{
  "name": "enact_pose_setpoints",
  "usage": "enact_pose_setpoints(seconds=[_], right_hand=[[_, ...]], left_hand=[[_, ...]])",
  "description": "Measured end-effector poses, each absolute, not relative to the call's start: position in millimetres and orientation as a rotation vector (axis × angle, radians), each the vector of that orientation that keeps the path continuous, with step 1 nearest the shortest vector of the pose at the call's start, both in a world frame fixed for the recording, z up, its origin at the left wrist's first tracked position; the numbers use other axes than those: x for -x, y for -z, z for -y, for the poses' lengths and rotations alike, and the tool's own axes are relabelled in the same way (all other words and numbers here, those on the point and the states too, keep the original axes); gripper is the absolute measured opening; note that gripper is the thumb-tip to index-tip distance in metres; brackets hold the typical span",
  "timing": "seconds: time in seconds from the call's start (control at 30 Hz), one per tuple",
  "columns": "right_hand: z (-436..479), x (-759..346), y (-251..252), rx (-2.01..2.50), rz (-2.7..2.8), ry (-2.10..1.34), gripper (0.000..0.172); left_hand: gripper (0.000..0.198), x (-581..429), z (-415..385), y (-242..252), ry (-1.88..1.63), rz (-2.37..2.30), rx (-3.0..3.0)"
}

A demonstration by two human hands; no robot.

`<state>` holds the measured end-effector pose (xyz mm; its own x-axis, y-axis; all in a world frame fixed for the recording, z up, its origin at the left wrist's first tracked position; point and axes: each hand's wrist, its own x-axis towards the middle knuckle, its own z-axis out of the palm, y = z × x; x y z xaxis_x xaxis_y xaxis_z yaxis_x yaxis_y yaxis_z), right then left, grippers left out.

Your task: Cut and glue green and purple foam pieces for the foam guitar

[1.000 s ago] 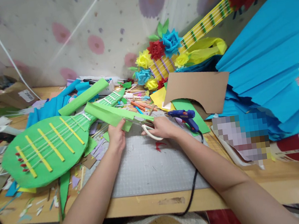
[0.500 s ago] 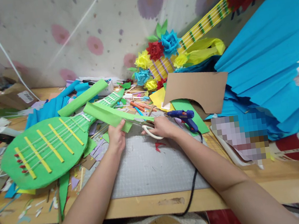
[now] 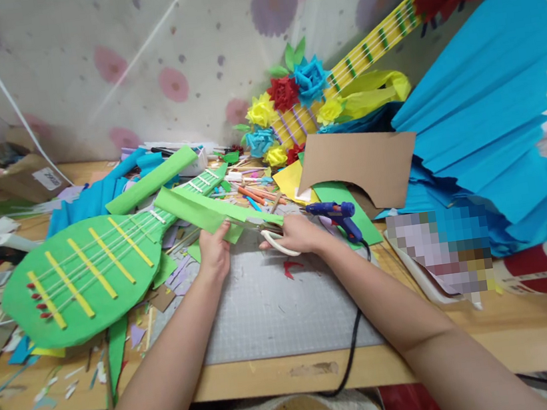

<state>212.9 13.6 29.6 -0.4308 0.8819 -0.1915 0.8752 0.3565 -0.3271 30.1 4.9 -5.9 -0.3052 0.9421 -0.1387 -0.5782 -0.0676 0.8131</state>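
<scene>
My left hand (image 3: pixel 215 249) pinches the lower edge of a light green sheet of paper (image 3: pixel 186 210), thumb on top. In my right hand (image 3: pixel 295 234) is a pair of scissors (image 3: pixel 278 243) with white handle loops. Their blades lie at the paper's right end, and a narrow green strip runs along above them to my right fingers. How far apart the blades are is hard to make out. Both hands are above a grey cutting mat (image 3: pixel 288 317). To the left rests a green paper lute (image 3: pixel 81 277) with yellow bars and white strings.
A blue glue gun (image 3: pixel 332 211) lies right of my right hand, its black cord crossing the mat. Brown cardboard (image 3: pixel 359 163), a rolled green paper (image 3: pixel 152 180) and scattered scraps lie behind. A flowered yellow instrument (image 3: pixel 374 47) and blue pleated paper (image 3: pixel 486 103) stand at right.
The scissors have shifted very slightly at the paper's right end. Both hands keep their hold, and nothing else visibly moves.
</scene>
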Motion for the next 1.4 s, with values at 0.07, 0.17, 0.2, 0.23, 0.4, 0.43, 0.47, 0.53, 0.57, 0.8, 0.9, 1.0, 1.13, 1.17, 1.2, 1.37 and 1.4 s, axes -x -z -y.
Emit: enact_pose_setpoints(seconds=[0.07, 0.17, 0.2, 0.23, 0.4, 0.43, 0.47, 0.53, 0.57, 0.8, 0.9, 1.0, 1.13, 1.17, 1.2, 1.37, 1.4], right_hand=[[-12, -211, -29, 1.692, 2.579, -0.589, 0.067], [-13, -209, -30, 1.667, 2.568, -0.569, 0.065], [-13, -210, -31, 1.648, 2.565, -0.575, 0.063], [-13, -210, -32, 1.636, 2.565, -0.592, 0.062], [-16, -219, -37, 1.545, 2.548, -0.747, 0.056], [-16, -220, -37, 1.519, 2.53, -0.751, 0.055], [-16, -221, -35, 1.491, 2.512, -0.741, 0.055], [-15, -222, -33, 1.442, 2.489, -0.702, 0.055], [-15, -221, -31, 1.423, 2.485, -0.687, 0.055], [-9, -211, -33, 1.469, 2.455, -0.633, 0.049], [-8, -209, -33, 1.459, 2.43, -0.611, 0.048], [-9, -209, -30, 1.469, 2.397, -0.618, 0.047], [-10, -209, -27, 1.451, 2.363, -0.635, 0.05], [-11, -209, -26, 1.434, 2.356, -0.634, 0.051], [-11, -209, -24, 1.417, 2.347, -0.635, 0.053], [-14, -210, -17, 1.397, 2.309, -0.639, 0.056], [-15, -210, -16, 1.398, 2.307, -0.637, 0.055]], left_hand=[[0.043, -30, -5, 6, -1.646, -0.974, -0.533], [0.043, -30, -5, 6, -1.639, -0.978, -0.541], [0.042, -30, -5, 5, -1.644, -0.973, -0.545], [0.042, -30, -5, 5, -1.65, -0.968, -0.547], [0.042, -34, -3, 1, -1.632, -0.99, -0.569], [0.042, -35, -2, 0, -1.622, -0.994, -0.574], [0.042, -36, -1, 0, -1.615, -0.992, -0.577], [0.042, -38, 0, 0, -1.599, -0.971, -0.576], [0.042, -39, 1, 0, -1.597, -0.957, -0.573], [0.041, -38, 0, 4, -1.622, -0.919, -0.516], [0.041, -37, -1, 5, -1.616, -0.91, -0.513], [0.042, -36, -2, 6, -1.612, -0.894, -0.521], [0.039, -37, -2, 5, -1.601, -0.877, -0.496], [0.038, -37, -2, 4, -1.596, -0.876, -0.488], [0.038, -37, -2, 4, -1.592, -0.876, -0.481], [0.04, -37, -1, 2, -1.585, -0.897, -0.486], [0.041, -37, -1, 2, -1.585, -0.905, -0.496]])
